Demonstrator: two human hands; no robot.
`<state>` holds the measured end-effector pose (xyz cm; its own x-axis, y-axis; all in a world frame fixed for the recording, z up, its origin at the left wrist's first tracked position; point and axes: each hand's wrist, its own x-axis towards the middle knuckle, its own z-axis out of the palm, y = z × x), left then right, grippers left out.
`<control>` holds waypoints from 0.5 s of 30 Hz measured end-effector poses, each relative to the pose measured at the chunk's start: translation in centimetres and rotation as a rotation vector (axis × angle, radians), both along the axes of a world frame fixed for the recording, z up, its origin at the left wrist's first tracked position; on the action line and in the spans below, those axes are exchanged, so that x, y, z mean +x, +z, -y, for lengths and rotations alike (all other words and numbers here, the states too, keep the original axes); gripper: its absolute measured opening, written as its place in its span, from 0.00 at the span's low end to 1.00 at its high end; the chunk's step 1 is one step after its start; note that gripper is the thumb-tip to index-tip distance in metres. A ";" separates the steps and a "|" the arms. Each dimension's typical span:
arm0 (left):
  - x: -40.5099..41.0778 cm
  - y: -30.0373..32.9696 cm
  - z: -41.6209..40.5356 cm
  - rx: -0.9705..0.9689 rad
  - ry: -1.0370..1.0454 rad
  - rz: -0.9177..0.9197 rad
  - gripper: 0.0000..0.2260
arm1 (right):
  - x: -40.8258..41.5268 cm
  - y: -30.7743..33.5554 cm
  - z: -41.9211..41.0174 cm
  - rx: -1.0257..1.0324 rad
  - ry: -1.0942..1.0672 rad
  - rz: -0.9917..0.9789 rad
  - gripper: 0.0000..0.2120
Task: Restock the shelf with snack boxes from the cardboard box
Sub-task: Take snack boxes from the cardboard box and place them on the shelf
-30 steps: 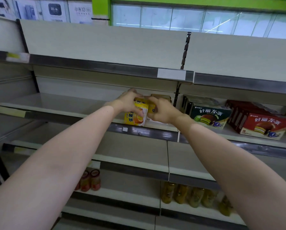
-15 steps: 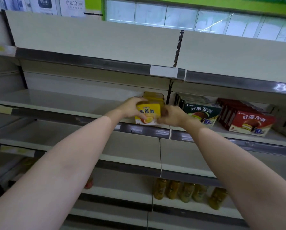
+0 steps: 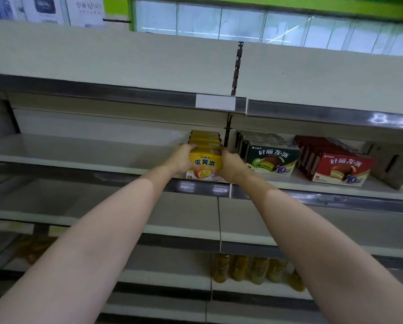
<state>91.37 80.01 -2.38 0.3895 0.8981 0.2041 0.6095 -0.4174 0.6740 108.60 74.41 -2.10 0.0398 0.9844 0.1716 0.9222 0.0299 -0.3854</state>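
Observation:
A row of yellow snack boxes (image 3: 205, 139) runs front to back on the middle shelf (image 3: 79, 157), just left of the shelf divider. The front yellow box (image 3: 204, 163) stands upright, its printed face toward me. My left hand (image 3: 181, 158) grips its left side and my right hand (image 3: 231, 165) grips its right side. The cardboard box is out of view.
Green snack boxes (image 3: 271, 156) and red snack boxes (image 3: 338, 167) line the same shelf to the right. Grey boxes (image 3: 399, 167) sit at the far right. Jars (image 3: 254, 270) stand on a low shelf. The top shelf (image 3: 116, 57) overhangs the middle one.
The front yellow box was tilted and turned between my hands a second ago; now it stands square at the front of the row. Both hands have stayed on its sides.

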 end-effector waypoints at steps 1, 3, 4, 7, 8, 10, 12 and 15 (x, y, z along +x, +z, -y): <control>0.1 0.0 -0.2 0.002 0.011 -0.001 0.38 | 0.0 0.0 -0.1 0.001 -0.001 0.000 0.27; 0.1 0.1 -0.4 -0.009 0.021 -0.008 0.39 | 0.0 0.0 -0.2 0.003 -0.005 -0.013 0.28; 0.1 0.2 -0.5 -0.021 0.021 -0.014 0.40 | 0.1 0.0 -0.1 -0.002 -0.007 -0.027 0.29; 0.2 0.4 -0.3 -0.014 0.024 -0.049 0.39 | 0.4 -0.2 0.1 -0.008 0.014 -0.108 0.30; 0.4 0.6 0.0 0.032 0.044 -0.085 0.36 | 0.4 -0.3 0.2 -0.007 0.012 -0.126 0.31; 0.7 1.0 0.5 0.180 0.091 -0.168 0.29 | 0.3 -0.5 0.3 -0.001 -0.001 -0.129 0.34; 1.0 1.4 1.2 0.282 0.098 -0.202 0.26 | 0.2 -0.4 0.5 0.003 -0.010 -0.134 0.37; 1.4 2.3 2.3 0.363 0.082 -0.236 0.22 | 0.4 -0.1 1.2 0.035 -0.026 -0.154 0.34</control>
<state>92.76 77.70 -0.09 0.3933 0.8146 0.4263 0.7703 -0.5451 0.3310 108.97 73.19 -2.17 0.0937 0.9761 0.1958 0.8531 0.0227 -0.5213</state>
